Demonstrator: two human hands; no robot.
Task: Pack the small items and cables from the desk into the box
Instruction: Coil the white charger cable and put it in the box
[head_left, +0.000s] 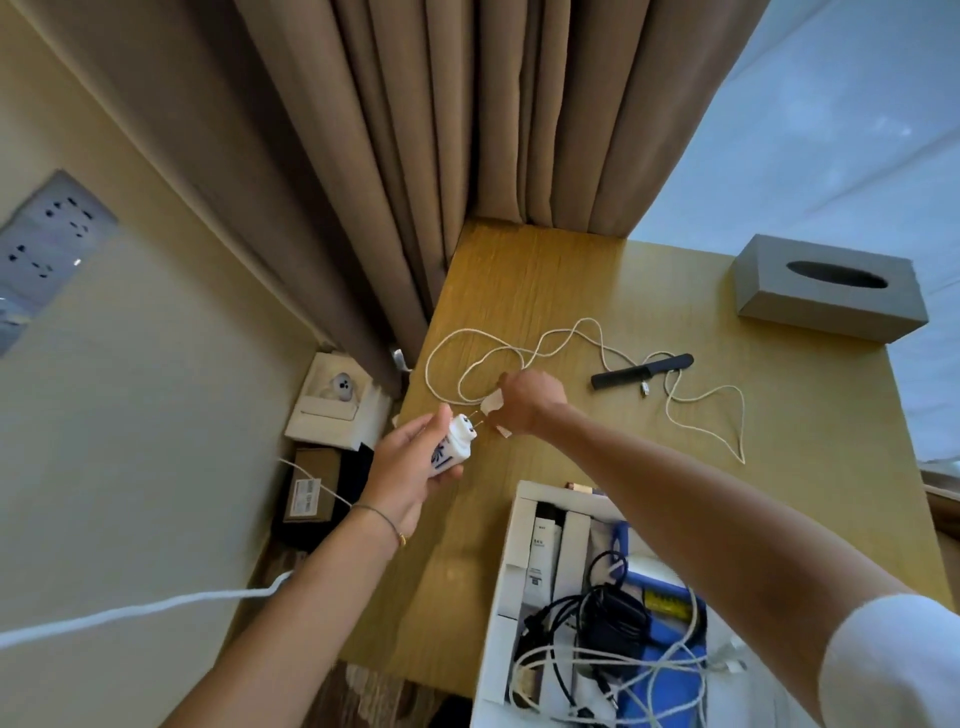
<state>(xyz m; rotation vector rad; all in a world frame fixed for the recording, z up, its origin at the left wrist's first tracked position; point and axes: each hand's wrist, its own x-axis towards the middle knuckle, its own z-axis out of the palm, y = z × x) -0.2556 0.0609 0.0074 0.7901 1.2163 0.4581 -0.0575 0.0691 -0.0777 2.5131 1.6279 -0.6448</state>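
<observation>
My left hand wrapped round the plug, prongs toward two o'clock, my right hand pinching paper at the prongs, cable loose on the desk, box at five o'clock

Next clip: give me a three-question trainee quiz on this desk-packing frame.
1. True or false: the left hand grips the white wall charger plug.
2. What lies across the long white cable on the wooden desk? A) black comb B) scissors C) pen
3. Fill in: the white cardboard box already holds coiled black and white ____.

Key: 1 true. 2 A, the black comb. 3 cables. The right hand pinches something pale at the plug's prongs; what it is cannot be told.
</observation>
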